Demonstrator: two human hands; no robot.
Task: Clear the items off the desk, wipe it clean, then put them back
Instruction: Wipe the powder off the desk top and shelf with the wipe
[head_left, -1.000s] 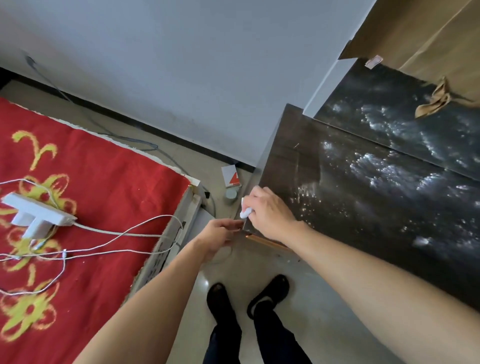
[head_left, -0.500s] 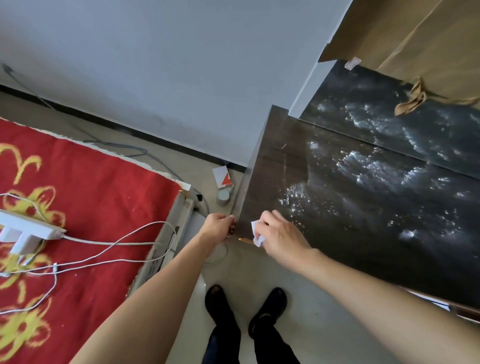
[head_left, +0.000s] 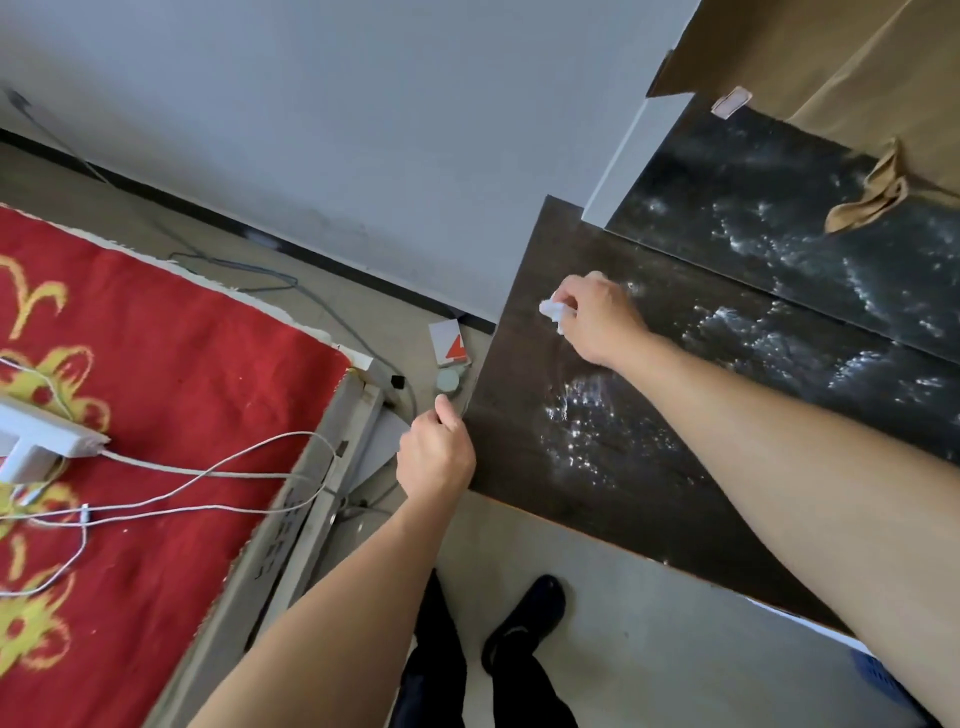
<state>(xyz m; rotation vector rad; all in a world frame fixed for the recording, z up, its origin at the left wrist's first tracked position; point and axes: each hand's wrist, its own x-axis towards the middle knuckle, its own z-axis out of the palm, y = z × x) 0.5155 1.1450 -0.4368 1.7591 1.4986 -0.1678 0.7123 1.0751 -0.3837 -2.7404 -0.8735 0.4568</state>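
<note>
My right hand (head_left: 597, 325) pinches a white tissue (head_left: 554, 312) on the desk (head_left: 524, 457). My left hand (head_left: 435, 460) touches its edge; whether those fingers grip, I cannot tell.

Dark wood desk (head_left: 613, 499), streaked wet, small white wipe (head_left: 554, 312) near far-left corner
</note>
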